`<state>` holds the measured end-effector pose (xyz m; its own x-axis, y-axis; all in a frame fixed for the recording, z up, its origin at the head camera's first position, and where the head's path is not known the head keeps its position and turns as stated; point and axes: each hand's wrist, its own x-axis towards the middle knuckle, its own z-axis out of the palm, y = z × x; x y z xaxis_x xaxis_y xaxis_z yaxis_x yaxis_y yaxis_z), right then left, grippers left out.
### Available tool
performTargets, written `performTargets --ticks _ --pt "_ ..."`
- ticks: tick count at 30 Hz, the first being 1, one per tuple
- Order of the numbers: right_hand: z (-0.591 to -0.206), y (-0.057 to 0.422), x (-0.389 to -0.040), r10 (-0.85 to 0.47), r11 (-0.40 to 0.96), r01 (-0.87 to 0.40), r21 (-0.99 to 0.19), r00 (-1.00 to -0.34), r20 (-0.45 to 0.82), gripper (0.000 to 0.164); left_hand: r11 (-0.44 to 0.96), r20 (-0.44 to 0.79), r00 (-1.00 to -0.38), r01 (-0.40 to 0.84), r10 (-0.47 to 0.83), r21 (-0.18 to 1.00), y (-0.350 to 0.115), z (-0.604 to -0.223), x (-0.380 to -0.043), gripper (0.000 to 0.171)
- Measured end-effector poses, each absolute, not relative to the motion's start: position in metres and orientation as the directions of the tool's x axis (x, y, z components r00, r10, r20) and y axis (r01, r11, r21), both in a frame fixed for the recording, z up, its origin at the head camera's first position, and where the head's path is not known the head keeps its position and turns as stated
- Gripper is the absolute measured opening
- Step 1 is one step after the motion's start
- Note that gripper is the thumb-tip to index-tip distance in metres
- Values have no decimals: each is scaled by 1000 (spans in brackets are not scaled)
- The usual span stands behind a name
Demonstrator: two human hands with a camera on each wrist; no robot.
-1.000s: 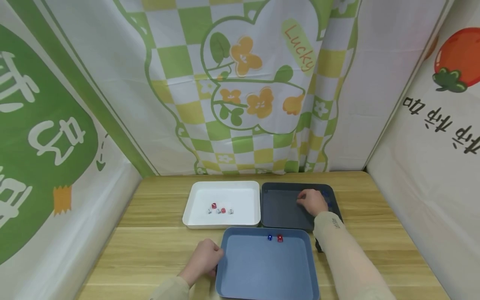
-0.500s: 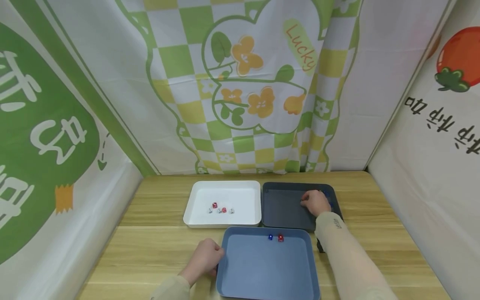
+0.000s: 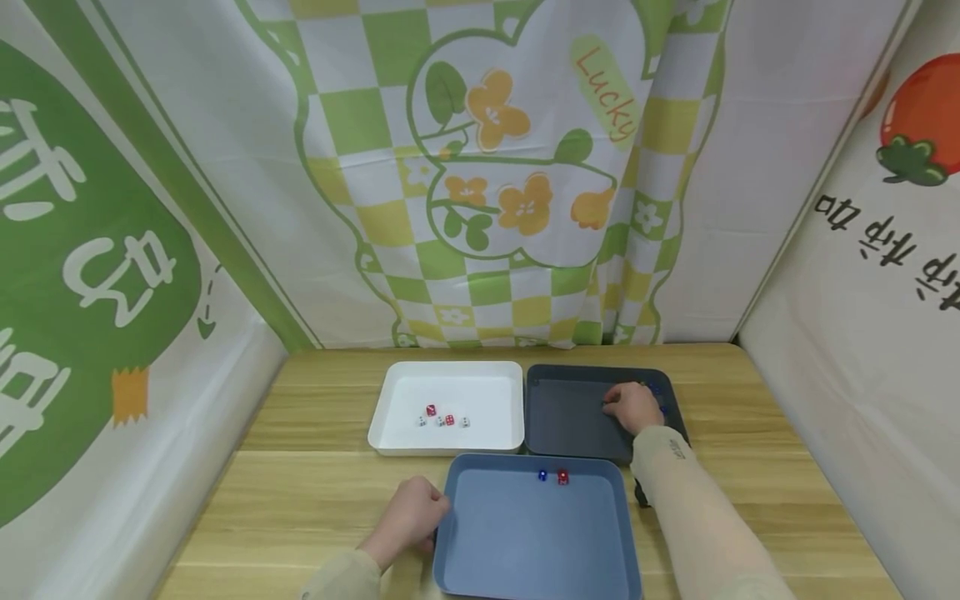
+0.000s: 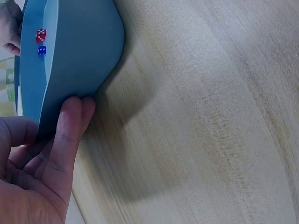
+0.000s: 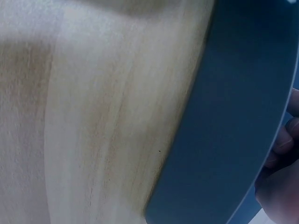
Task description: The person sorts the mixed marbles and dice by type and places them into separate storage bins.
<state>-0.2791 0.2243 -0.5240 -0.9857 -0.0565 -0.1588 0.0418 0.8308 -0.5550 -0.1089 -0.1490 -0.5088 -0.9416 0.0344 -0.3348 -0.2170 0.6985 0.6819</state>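
My left hand (image 3: pixel 411 510) pinches the left wall of the blue-grey tray (image 3: pixel 532 533); in the left wrist view its thumb is inside the rim and its fingers (image 4: pixel 70 121) press outside. My right hand (image 3: pixel 633 406) is low inside the dark grey tray (image 3: pixel 562 421), fingertips bunched together; whether they pinch anything is hidden. Several blue dice (image 3: pixel 663 410) lie beside that hand along the tray's right side, partly covered. Near the blue-grey tray's back wall lie a blue die (image 3: pixel 542 475) and red dice (image 3: pixel 562 477) close together. The right wrist view shows curled fingers (image 5: pixel 282 140) behind the dark tray's wall.
A white tray (image 3: pixel 397 387) stands at the back left, holding several red and clear dice (image 3: pixel 440 422). It sits beside the dark tray, and the blue-grey tray is in front of both. The wooden table (image 3: pixel 300 475) meets a patterned curtain (image 3: pixel 487 292) at the back.
My right hand has shifted slightly to the right within the dark tray, its fingertips staying together. My left hand keeps its hold on the blue-grey tray. The visible dice lie as before.
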Motion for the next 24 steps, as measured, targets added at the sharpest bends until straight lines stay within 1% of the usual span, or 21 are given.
performTargets --ticks 2,6,11,14,22,24 --pt "-524 225 -279 -74 829 20 -559 -987 -145 21 696 -334 -942 -216 37 685 -149 -509 -109 42" --pt "-525 226 -279 -66 814 34 -580 -987 -150 22 686 -331 -943 -210 47 697 -150 -509 -108 40" --pt "-526 227 -279 4 818 109 -564 -983 -184 26 678 -331 -942 -207 58 706 -150 -509 -109 35" --pt "-526 229 -278 33 819 128 -559 -984 -176 27 679 -331 -942 -207 56 704 -150 -509 -110 36" --pt "-516 236 -272 20 786 87 -612 -993 -115 26 690 -333 -942 -209 49 693 -150 -508 -109 37" --pt "-512 239 -272 -1 780 52 -624 -996 -84 25 689 -332 -942 -209 50 694 -150 -507 -109 39"
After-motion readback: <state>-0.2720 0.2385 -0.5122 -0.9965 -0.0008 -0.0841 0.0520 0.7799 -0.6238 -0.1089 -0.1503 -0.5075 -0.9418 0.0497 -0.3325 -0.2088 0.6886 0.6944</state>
